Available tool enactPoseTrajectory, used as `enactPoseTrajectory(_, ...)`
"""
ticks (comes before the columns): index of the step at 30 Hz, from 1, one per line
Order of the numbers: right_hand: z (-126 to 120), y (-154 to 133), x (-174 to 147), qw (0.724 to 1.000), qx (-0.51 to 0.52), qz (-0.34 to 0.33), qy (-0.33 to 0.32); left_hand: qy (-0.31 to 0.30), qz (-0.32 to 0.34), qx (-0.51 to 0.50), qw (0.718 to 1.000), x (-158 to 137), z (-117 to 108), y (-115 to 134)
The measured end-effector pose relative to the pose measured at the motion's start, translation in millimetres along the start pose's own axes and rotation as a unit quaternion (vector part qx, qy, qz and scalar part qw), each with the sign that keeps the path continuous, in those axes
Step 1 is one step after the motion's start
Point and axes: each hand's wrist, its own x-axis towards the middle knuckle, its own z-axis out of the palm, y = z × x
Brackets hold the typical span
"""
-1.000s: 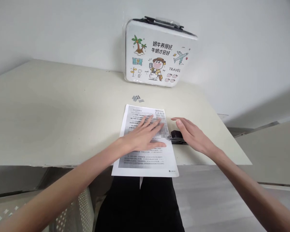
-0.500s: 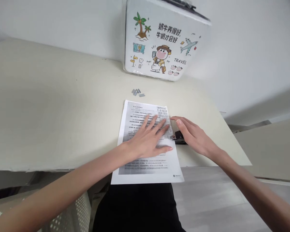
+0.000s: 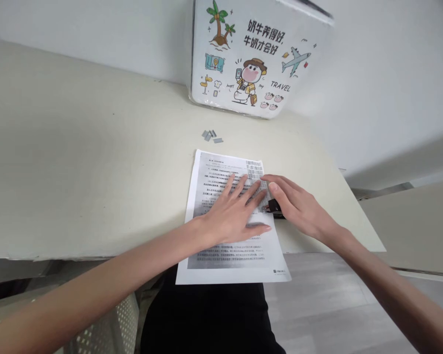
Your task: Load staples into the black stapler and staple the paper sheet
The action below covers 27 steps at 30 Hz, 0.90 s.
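Lying under the left hand (image 3: 239, 211): a printed sheet (image 3: 229, 258), flat on the table (image 3: 96, 162), bottom end poking past the near edge above some black trousers (image 3: 210, 319).
Left hand's pose: wide open, palm down, fingers fanned out across the middle of the page.
Print on the page: rows of Chinese characters, way too tiny for me to read from here, plus barcode-ish stripes on the upper right and a little logo in the bottom right corner.
Stapler (image 3: 275, 206): black, nose right at the page's right edge, mostly hidden by the right hand (image 3: 299, 209).
Right hand's pose: draped over it, fingers stretched toward the page; honestly can't tell if it's gripping or just resting there.
Staple strips (image 3: 208, 135): small gray cluster just beyond the top of the page.
Case (image 3: 236, 54): white, standing at the back by the wall (image 3: 96, 34), says 奶牛养得好, 牛奶才会好, plus TRAVEL and a small "happy". Cartoon cow in a hat, palm trees, plane. Contents hidden from me.
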Motion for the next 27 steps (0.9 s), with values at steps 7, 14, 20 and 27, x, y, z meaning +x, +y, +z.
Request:
enactPoseTrajectory(7,0.1,-2.4,0.0,1.000,-0.018,0.001,-0.007,0.014,0.000,-0.007,1.000,2.1,3.1,3.5)
enactPoseTrajectory(14,-0.1,-7.1,0.6,0.999,-0.040,0.012,-0.011,0.027,-0.003,-0.001,1.000,4.9,7.4,7.6)
enactPoseTrajectory(20,3.2,-5.9,0.9,0.998,-0.064,0.004,-0.008,0.045,-0.008,0.000,0.999,4.0,10.8,7.8)
enactPoseTrajectory(27,11.2,-0.4,1.9,0.993,-0.113,-0.013,0.007,0.053,-0.007,-0.007,0.999,3.4,12.9,7.4)
